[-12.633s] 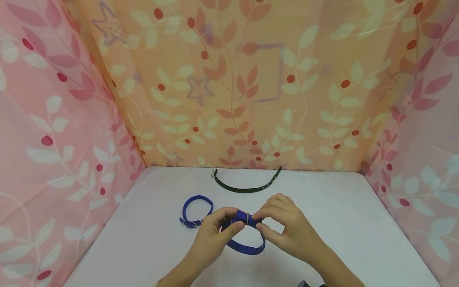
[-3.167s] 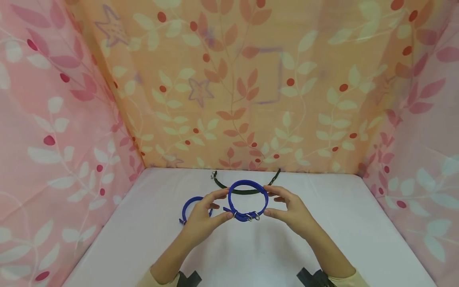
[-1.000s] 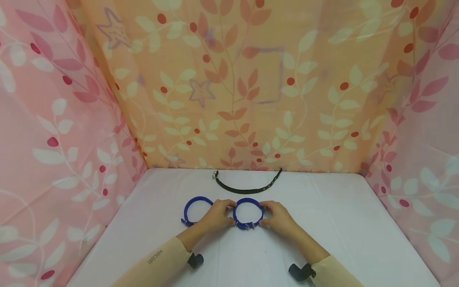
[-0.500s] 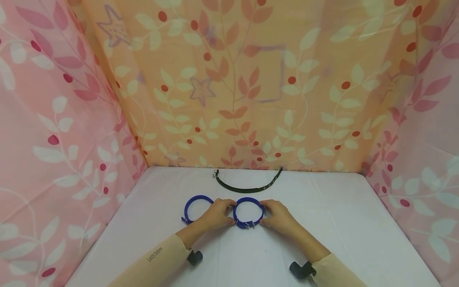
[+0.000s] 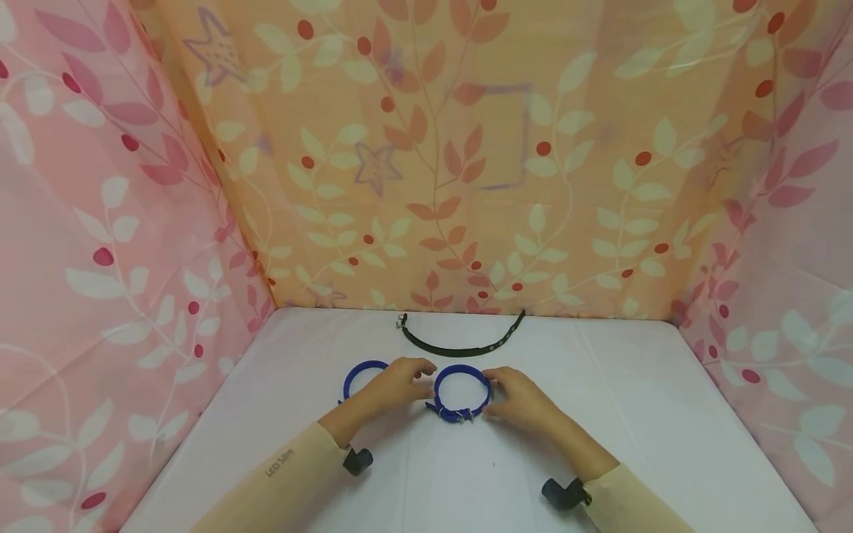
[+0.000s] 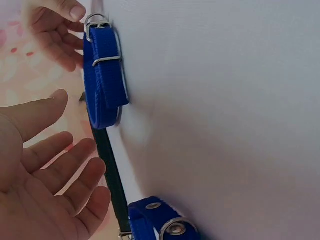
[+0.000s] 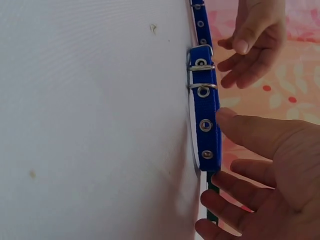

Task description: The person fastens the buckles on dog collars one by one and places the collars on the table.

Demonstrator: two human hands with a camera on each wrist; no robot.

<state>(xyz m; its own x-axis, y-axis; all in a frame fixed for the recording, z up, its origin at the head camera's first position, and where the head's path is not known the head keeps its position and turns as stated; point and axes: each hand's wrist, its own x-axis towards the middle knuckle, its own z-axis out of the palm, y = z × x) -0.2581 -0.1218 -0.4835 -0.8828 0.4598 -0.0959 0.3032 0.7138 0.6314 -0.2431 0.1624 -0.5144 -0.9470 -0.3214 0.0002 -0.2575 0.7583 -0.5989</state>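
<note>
A blue collar [image 5: 456, 416], buckled into a closed ring, is laid on a white table [image 5: 566, 444] between two bare hands, with its buckled part turned toward the near side. Nearest, both forearms are covered by beige sleeves [image 5: 280, 474], and a black fitting [image 5: 358, 461] is set at each cuff; on the left sleeve, small dark lettering is printed that appears to read "Lets Slim". Beyond the cuffs, the left hand [image 5: 401, 383] is held just beside the collar, its fingers spread and slightly bent; nothing is gripped, and a gap is shown in the left wrist view. The right hand [image 5: 520, 400] is placed at the collar's right side, thumb parted from loosely extended fingers; in the right wrist view the thumb tip is seen against the band's edge, but whether it is touching cannot be told. By that view, metal eyelets [image 7: 205, 125] are revealed along the band, while a strap end passed through a metal loop [image 6: 107, 61] is shown from the left wrist. A second blue collar [image 5: 365, 364] is partly hidden behind the left arm. Farther back, a dark green strap [image 5: 460, 352] is laid in an open curve, before orange leaf-patterned cloth [image 5: 466, 207] flanked by pink cloth [image 5: 140, 296].
</note>
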